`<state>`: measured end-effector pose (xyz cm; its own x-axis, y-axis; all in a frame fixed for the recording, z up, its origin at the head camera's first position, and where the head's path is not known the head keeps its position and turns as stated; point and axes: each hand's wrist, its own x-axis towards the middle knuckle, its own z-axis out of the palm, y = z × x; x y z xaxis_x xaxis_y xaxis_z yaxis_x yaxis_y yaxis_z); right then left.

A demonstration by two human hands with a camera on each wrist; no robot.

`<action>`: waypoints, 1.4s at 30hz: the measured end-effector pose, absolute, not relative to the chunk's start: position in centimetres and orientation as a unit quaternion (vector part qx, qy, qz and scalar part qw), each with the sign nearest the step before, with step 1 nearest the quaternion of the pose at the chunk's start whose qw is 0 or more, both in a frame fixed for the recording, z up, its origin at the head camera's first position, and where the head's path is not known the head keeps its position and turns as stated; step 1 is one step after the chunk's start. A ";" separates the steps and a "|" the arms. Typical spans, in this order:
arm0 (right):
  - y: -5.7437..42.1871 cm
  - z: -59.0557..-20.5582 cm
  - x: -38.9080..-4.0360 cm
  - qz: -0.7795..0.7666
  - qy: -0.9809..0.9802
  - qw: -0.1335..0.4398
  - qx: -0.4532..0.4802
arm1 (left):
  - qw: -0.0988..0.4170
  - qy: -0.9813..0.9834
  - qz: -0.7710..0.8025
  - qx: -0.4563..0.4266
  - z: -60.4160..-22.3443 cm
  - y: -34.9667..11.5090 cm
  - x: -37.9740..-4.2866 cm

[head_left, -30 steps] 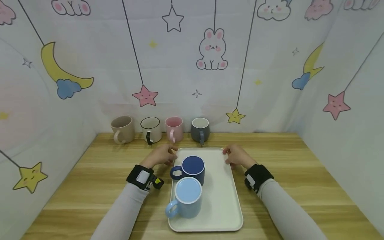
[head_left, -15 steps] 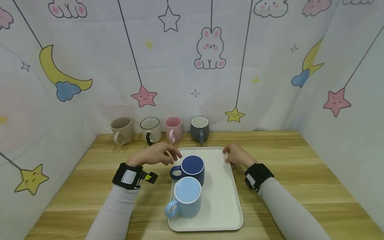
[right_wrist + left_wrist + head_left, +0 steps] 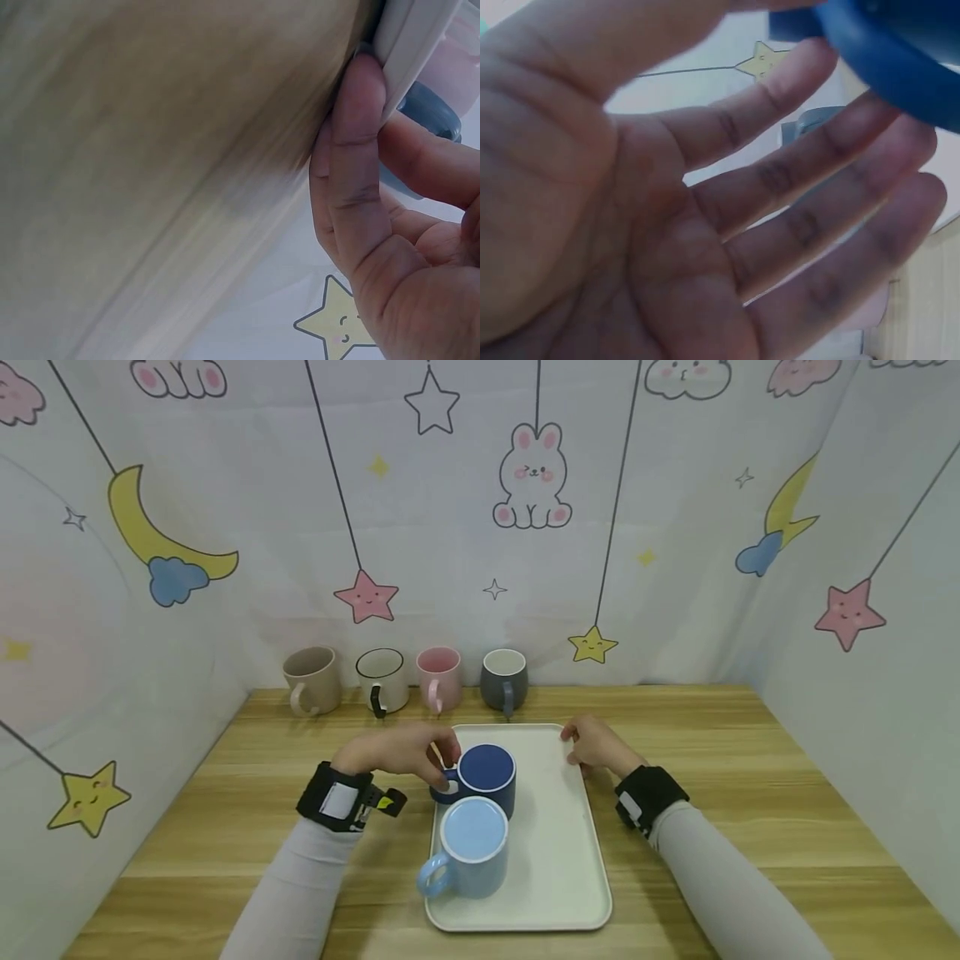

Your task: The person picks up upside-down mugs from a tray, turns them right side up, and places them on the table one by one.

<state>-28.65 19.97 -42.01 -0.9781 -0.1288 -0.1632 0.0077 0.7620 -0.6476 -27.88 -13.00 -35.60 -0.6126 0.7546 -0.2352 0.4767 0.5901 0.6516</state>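
A cream tray [image 3: 558, 860] lies on the wooden table, bearing two mugs along its left side. The dark blue mug [image 3: 487, 770] is at the back, its white-ringed blue face upward; in front of it is the light blue mug [image 3: 474, 852]. My left hand [image 3: 401, 749] has thumb and index finger at the dark blue mug's handle [image 3: 889, 71], pinching it, while the other fingers stretch out beneath. My right hand [image 3: 600, 747] grips the tray's far right corner, its fingers [image 3: 356, 157] against the outside of the rim [image 3: 420, 52].
Along the back edge stand a beige mug [image 3: 312, 681], a white mug [image 3: 383, 681] with black rim and handle, a pink mug [image 3: 439, 679] and a grey mug [image 3: 504, 681]. A white curtain [image 3: 450, 543] with cartoon prints hangs behind and at both sides.
My left hand let go of the tray's far left corner, lifted away leftward, then came to the dark blue mug's handle. The right hand stays at the tray's corner.
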 end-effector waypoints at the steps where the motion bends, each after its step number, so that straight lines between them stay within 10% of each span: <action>1: 20.0 -42.0 -28.7 -0.343 0.934 0.099 -0.033 | 0.248 0.859 0.268 0.358 -35.7 -12.8 -27.9; 42: 19.8 -41.7 -28.2 -0.341 0.935 0.093 -0.036 | 0.057 0.893 0.246 0.372 -36.2 -12.5 -28.6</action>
<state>-28.25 19.80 -41.71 -0.9802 -0.1297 -0.1494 -0.0032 0.7654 -0.6435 -28.65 -12.55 -36.20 -0.7161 0.6933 0.0808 0.6368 0.6016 0.4823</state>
